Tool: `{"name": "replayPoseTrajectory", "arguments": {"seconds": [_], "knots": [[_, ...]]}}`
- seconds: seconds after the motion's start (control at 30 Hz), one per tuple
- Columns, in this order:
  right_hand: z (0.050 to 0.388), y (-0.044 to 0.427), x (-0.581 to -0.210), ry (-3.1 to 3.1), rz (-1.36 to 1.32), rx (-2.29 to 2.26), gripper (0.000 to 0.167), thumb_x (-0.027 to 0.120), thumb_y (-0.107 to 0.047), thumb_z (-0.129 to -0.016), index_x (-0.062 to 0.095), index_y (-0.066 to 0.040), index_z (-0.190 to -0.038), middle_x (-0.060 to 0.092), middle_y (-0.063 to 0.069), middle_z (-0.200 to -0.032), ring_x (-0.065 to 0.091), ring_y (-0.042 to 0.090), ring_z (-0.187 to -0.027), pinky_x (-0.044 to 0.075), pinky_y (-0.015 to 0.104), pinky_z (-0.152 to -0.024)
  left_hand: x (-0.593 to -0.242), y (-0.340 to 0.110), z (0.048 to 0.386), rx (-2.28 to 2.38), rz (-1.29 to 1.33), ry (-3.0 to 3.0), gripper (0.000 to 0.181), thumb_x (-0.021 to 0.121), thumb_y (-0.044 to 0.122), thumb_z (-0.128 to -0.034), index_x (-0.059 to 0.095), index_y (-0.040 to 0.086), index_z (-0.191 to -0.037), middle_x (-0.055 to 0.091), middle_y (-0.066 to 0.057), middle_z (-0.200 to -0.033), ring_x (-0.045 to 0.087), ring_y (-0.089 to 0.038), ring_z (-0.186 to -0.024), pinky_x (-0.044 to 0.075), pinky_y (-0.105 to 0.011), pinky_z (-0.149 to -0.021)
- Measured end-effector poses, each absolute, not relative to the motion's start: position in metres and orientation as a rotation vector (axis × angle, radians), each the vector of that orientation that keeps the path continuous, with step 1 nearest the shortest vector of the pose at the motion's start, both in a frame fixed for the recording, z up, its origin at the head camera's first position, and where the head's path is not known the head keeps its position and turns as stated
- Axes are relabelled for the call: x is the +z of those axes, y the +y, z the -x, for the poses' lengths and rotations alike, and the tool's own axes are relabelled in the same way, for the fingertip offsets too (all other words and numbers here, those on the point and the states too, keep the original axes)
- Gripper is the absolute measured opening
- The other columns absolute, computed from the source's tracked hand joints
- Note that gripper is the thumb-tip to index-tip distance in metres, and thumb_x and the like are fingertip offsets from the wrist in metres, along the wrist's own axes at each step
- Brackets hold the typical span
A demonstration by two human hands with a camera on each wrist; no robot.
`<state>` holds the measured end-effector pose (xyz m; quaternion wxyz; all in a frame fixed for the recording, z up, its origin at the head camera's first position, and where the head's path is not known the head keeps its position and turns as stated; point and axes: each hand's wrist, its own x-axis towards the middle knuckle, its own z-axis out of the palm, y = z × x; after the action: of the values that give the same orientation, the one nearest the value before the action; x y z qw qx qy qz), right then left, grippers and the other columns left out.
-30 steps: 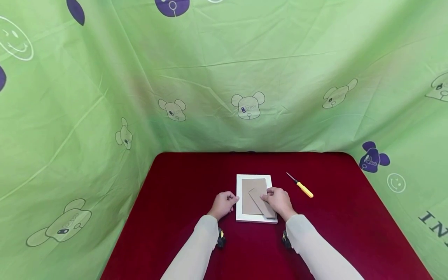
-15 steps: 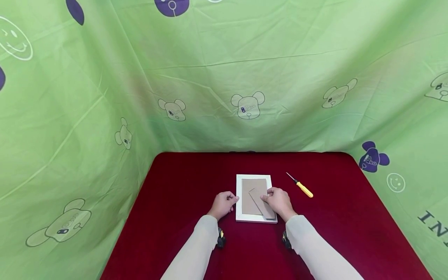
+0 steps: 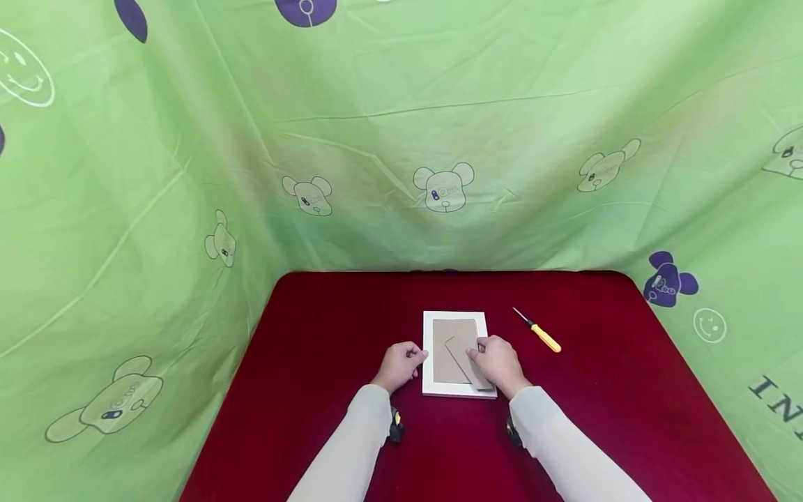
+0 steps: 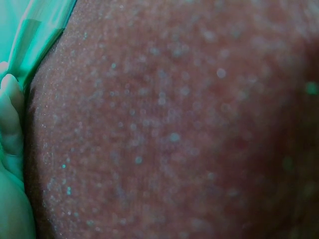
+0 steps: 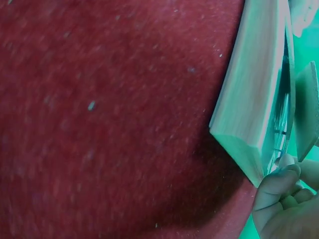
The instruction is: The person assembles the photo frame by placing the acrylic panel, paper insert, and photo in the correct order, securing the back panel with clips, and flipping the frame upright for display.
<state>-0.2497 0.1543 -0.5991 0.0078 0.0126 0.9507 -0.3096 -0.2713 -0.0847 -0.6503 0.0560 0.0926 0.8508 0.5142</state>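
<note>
A white picture frame (image 3: pixel 452 390) lies face down, its brown backing board (image 3: pixel 442 373) and slanting easel leg (image 3: pixel 475 373) uppermost. My left hand (image 3: pixel 397 367) grips the frame's left edge between thumb and curled fingers; only a strip of that hand (image 4: pixel 11 144) shows in the left wrist view. On the other side, my right hand (image 3: pixel 500 361) pinches the right edge of the backing board beside the leg. The right wrist view shows the board (image 5: pixel 291 59) raised slightly off the frame's side (image 5: pixel 249 89), leaving a narrow gap, with the fingertips at its edge.
To the right of the frame lies a screwdriver (image 3: pixel 544 337) with a yellow handle, its shaft pointing away to the left. Dark red cloth (image 3: pixel 339 314) covers the table. A green printed curtain (image 3: pixel 376 139) hangs along the back and both sides.
Both hands keep their places on the frame and board. The board's right edge and the leg have shifted only very slightly.
</note>
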Motion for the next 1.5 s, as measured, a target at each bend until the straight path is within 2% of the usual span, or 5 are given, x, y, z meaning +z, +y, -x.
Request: {"name": "replayPoseTrajectory", "arguments": {"seconds": [0.17, 0.47, 0.77, 1.3, 1.5], "knots": [[0.2498, 0.1559, -0.5989, 2.969, 0.032, -0.973, 0.040, 0.067, -0.022, -0.092, 0.063, 0.008, -0.119, 0.060, 0.018, -0.100, 0.058, 0.025, -0.083, 0.051, 0.041, -0.069, -0.6467, -0.0847, 0.2699, 1.564, -0.283, 2.577, 0.023, 0.067, 0.026, -0.0939, 0.063, 0.013, -0.076, 0.056, 0.002, -0.054, 0.054, -0.012, -0.044, 0.044, -0.025, -0.042], [0.2517, 0.1585, -0.5973, 2.872, -0.062, -1.179, 0.045, 0.067, -0.022, -0.092, 0.059, 0.008, -0.126, 0.066, 0.018, -0.106, 0.064, 0.028, -0.095, 0.054, 0.044, -0.077, -0.6506, -0.0848, 0.2719, 1.537, -0.284, 2.589, 0.023, 0.067, 0.028, -0.0939, 0.063, 0.013, -0.076, 0.057, 0.002, -0.054, 0.055, -0.012, -0.044, 0.044, -0.025, -0.042], [0.2548, 0.1614, -0.5987, 2.534, -0.284, -1.657, 0.031, 0.063, -0.007, -0.093, 0.061, 0.005, -0.121, 0.066, 0.019, -0.102, 0.063, 0.027, -0.092, 0.053, 0.040, -0.075, -0.6513, -0.0845, 0.2730, 1.548, -0.299, 2.593, 0.024, 0.067, 0.028, -0.0940, 0.063, 0.013, -0.075, 0.057, 0.002, -0.054, 0.055, -0.012, -0.043, 0.044, -0.026, -0.042], [0.2561, 0.1606, -0.6007, 2.423, -0.346, -1.747, 0.031, 0.060, -0.005, -0.094, 0.060, 0.006, -0.123, 0.056, 0.024, -0.122, 0.055, 0.030, -0.106, 0.047, 0.045, -0.087, -0.6506, -0.0852, 0.2728, 1.545, -0.278, 2.572, 0.022, 0.067, 0.027, -0.0941, 0.064, 0.013, -0.077, 0.058, 0.002, -0.058, 0.057, -0.012, -0.047, 0.047, -0.026, -0.044], [0.2564, 0.1583, -0.6033, 2.441, -0.363, -1.710, 0.030, 0.061, -0.007, -0.095, 0.061, 0.003, -0.123, 0.063, 0.019, -0.112, 0.060, 0.027, -0.100, 0.048, 0.045, -0.086, -0.6521, -0.0851, 0.2730, 1.551, -0.286, 2.575, 0.023, 0.067, 0.027, -0.0939, 0.063, 0.013, -0.076, 0.057, 0.002, -0.055, 0.055, -0.011, -0.045, 0.046, -0.026, -0.043]]}}
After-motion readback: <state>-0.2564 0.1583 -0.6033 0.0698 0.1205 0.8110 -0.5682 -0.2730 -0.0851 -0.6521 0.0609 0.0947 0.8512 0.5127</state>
